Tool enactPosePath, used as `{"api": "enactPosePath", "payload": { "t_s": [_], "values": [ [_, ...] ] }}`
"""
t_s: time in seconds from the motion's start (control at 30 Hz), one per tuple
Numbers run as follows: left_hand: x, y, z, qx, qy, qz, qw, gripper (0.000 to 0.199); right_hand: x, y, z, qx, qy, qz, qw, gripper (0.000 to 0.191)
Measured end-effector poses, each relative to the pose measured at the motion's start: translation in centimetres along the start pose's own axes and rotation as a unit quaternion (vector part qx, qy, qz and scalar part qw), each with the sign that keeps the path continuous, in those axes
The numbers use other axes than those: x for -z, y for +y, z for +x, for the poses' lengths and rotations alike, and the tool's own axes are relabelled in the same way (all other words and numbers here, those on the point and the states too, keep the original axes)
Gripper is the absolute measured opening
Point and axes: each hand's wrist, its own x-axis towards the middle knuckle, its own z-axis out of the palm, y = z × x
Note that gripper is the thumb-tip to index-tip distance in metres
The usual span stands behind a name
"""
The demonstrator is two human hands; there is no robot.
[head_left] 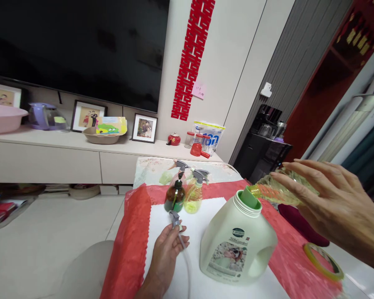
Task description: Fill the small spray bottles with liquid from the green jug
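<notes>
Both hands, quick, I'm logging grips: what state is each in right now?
Left hand: holding the grey spray head.
Right hand: holding the clear bottle, tipped toward the pale green jug.

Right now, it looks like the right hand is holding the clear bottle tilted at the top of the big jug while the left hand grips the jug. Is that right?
Not quite: the left hand holds a grey spray top, not the big jug, as the head view shows. The right hand does hold the clear bottle tilted at the jug's top.
</notes>
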Motion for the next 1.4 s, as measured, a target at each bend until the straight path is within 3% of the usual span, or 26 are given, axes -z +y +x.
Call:
{"api": "enactPosePath", "payload": {
  "t_s": [1.1, 1.3, 1.4],
  "values": [
    [0.1, 0.2, 0.1, 0.003, 0.006, 0.007, 1.000, 0.052, 1.1, 0.4, 1.3, 0.056, -0.020, -0.013, 0.998, 0.044],
    [0.2, 0.3, 0.2, 0.001, -0.006, -0.004, 1.000, 0.047, -0.6, -0.4, -0.5, -0.048, -0.043, 0.061, 0.996, 0.039],
    [0.1, 0.6, 0.1, 0.002, -0.003, -0.030, 1.000, 0.037, -1.0, -0.6, -2.1, -0.095, -0.051, 0.143, 0.984, 0.049]
  ]
}}
